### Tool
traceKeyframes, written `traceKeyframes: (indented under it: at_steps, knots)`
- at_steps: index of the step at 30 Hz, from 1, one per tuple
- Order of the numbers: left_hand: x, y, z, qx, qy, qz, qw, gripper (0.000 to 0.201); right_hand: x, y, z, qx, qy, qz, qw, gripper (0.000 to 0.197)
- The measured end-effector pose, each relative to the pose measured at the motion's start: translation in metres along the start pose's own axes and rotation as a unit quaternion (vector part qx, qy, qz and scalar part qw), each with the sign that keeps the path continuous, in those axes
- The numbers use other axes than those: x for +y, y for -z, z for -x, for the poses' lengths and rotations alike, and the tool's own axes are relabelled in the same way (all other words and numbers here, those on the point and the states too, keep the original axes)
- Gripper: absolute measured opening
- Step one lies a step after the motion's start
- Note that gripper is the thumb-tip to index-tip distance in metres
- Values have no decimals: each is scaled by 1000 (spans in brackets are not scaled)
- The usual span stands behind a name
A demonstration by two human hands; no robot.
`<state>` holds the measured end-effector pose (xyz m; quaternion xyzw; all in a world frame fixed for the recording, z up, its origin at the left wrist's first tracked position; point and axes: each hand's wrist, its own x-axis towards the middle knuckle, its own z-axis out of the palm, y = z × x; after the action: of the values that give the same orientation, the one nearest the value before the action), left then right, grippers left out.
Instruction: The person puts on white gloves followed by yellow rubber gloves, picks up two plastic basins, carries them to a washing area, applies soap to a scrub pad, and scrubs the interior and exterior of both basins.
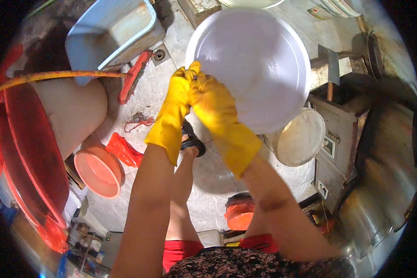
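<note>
Both my hands wear long yellow rubber gloves and meet at the near left rim of a big round white basin (273, 97). My left hand (185, 78) is closed, its fingers up against those of my right. My right hand (211, 98) is closed too and slightly blurred. Something small and dark shows between them, but their fingers hide what it is. Inside the basin a bright patch of glare lies on the pale surface; whether liquid fills it is hard to make out.
A blue plastic bin (125, 46) lies far left near a floor drain (159, 55). Left are a large red tub (34, 153), a yellow hose (60, 76) and an orange basin (97, 172). A white round container (301, 139) and metal cabinet (333, 153) stand right, below a cleaver-like blade (330, 65).
</note>
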<state>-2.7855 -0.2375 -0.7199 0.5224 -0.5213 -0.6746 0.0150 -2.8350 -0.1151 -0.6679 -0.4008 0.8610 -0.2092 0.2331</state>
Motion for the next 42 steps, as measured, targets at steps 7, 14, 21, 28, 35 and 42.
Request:
traceKeyframes:
  at_steps: [7, 14, 21, 28, 35, 42]
  knots:
    - [39, -3, 16, 67, 36, -147, 986, 53, 48, 21, 86, -9, 61, 133, 989, 53]
    - [-4, 22, -30, 40, -128, -232, 963, 50, -17, -23, 11, 153, 100, 52, 982, 54]
    - [30, 6, -8, 62, 23, -126, 990, 57, 71, 4, 99, 136, 205, 281, 928, 43]
    - [34, -9, -2, 82, 29, -185, 979, 61, 24, -12, 51, 69, 223, 150, 961, 40]
    - [24, 29, -36, 89, -6, -190, 978, 50, 56, 9, 94, 68, 248, 181, 949, 34]
    - [50, 29, -50, -21, -117, -216, 969, 50, 183, 143, 35, -331, 307, 221, 865, 29]
